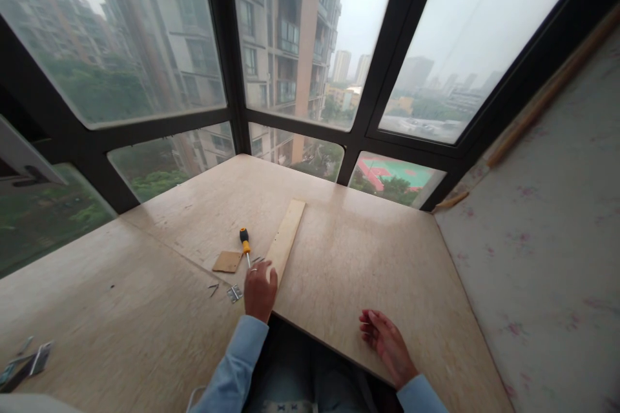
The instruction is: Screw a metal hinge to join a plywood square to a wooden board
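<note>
Where tabletop [368,245] spreads, right hand [387,341] is near edge [334,350]; left hand [260,290] overlaps strip [289,226].

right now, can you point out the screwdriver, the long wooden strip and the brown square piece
Screwdriver [245,246]: head view, on the yellow of its handle.
Wooden strip [286,237]: head view, mid-length on its upper face.
Brown square piece [227,262]: head view, middle of its flat top.
</note>
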`<state>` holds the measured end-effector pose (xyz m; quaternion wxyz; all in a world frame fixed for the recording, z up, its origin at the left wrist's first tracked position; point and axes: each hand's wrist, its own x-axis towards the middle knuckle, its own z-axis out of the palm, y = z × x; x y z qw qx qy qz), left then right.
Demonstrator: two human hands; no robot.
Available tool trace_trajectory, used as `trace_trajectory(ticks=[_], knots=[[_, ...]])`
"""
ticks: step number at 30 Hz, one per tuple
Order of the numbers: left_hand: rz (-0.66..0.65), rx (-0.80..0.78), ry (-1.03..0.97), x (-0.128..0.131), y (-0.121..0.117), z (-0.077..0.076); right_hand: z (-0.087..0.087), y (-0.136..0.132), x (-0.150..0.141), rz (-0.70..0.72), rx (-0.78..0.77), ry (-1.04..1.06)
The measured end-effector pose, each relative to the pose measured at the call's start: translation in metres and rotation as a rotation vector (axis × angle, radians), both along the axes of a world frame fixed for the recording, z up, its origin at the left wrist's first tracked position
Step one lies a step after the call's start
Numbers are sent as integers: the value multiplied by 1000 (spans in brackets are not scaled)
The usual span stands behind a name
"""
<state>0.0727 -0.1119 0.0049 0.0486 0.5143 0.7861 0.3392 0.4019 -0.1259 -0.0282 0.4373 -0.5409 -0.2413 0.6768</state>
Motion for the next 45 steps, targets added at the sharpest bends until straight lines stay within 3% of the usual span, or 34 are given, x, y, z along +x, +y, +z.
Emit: trace_trajectory(ticks=[3,6,8,10,15,22,30,35,39,45], knots=[[-157,-125,-208,65,-15,-5,-6,-12,34,-138,39,-103],[-370,-282,-245,124,-30,-19,-13,-21,61,-163,201,-328],[-440,-300,-211,152,-36,-30,-20,-25,77,-142,330,-509],[-507,-293,-175,171,-37,-40,-29,-28,91,-118,401,-640],[-595,-257,-79,192,-18,-60,-48,-29,106,-87,500,-711],[-416,-267,33,197,-4,-78,-50,-21,90,-122,734,-1231],[-473,-57,58,196,-14,-82,-50,-25,89,-105,764,-1264],[-545,-65,-177,188,-17,-77,-50,-24,87,-115,718,-1237],[-515,-128,-498,163,-20,-63,-48,-25,88,-102,605,-1185],[-115,9,-710,95,-12,-11,-53,-25,101,3,340,-1072]])
